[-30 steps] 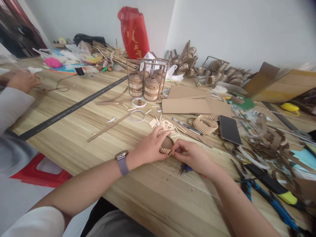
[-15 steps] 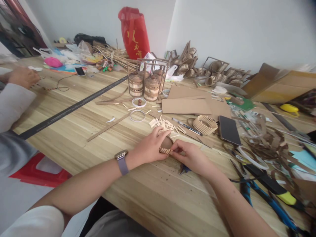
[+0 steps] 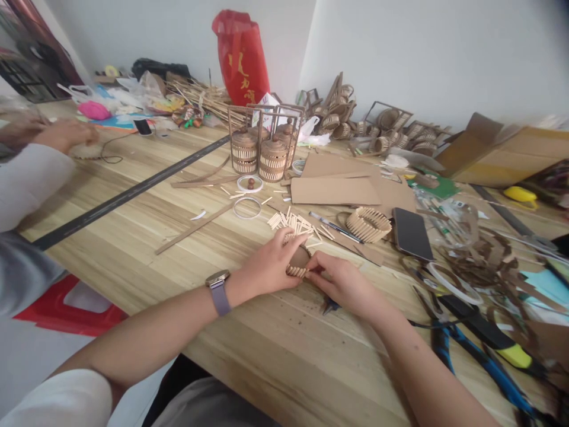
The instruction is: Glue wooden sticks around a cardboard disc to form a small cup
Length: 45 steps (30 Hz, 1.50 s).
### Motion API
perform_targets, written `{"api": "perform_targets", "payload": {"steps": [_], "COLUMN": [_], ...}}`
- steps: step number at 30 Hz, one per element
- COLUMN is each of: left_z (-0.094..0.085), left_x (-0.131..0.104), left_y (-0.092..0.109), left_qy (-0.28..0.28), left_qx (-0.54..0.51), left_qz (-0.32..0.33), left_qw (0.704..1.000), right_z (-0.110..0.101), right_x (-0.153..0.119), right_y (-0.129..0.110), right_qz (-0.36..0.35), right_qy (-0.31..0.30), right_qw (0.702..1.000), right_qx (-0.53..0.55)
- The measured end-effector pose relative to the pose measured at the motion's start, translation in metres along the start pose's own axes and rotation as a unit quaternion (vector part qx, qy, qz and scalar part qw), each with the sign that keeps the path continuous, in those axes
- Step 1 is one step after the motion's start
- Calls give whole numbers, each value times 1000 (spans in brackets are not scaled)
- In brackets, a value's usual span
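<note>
Your left hand (image 3: 271, 264) is closed around the small brown piece with a row of short sticks (image 3: 297, 263), holding it just above the desk (image 3: 284, 350), right in front of the pile of loose sticks (image 3: 291, 222). Your right hand (image 3: 342, 283) has slid in closer over the last second, and its fingertips (image 3: 311, 267) now pinch at the stick row's end, where earlier they sat slightly apart. So the work reads as one more stick being pressed home. Beyond the pile, the finished ring of sticks (image 3: 368, 224) lies untouched. Far left of it, a co-worker's hand (image 3: 66, 133) has shifted.
</note>
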<state>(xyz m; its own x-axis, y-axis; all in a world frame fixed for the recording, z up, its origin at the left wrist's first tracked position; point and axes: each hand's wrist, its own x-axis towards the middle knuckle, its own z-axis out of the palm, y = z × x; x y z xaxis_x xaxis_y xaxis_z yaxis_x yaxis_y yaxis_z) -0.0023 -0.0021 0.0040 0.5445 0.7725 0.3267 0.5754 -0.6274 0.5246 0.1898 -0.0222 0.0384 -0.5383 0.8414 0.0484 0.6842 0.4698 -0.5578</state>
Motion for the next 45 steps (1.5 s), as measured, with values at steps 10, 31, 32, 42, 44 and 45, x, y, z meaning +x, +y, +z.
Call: {"api": "perform_targets", "payload": {"steps": [10, 31, 32, 42, 44, 45], "left_z": [-1, -1, -1, 5, 4, 3], "left_x": [0, 0, 0, -1, -1, -2], "left_y": [0, 1, 1, 11, 12, 13], "left_qy": [-4, -6, -4, 21, 19, 20], "left_qx": [-6, -15, -13, -4, -8, -13], "left_qz": [1, 6, 6, -32, -39, -44], "left_qw": [1000, 1000, 1000, 999, 999, 999], "right_z": [1, 3, 3, 1, -2, -5], "right_x": [-1, -1, -1, 0, -1, -2], "right_y": [-1, 2, 2, -4, -7, -9], "right_qz": [-8, 0, 1, 22, 22, 20], "right_qy": [3, 2, 3, -13, -24, -28], "right_qw": [1000, 999, 999, 1000, 999, 999], "right_qx": [-22, -35, -34, -18, -14, -10]}}
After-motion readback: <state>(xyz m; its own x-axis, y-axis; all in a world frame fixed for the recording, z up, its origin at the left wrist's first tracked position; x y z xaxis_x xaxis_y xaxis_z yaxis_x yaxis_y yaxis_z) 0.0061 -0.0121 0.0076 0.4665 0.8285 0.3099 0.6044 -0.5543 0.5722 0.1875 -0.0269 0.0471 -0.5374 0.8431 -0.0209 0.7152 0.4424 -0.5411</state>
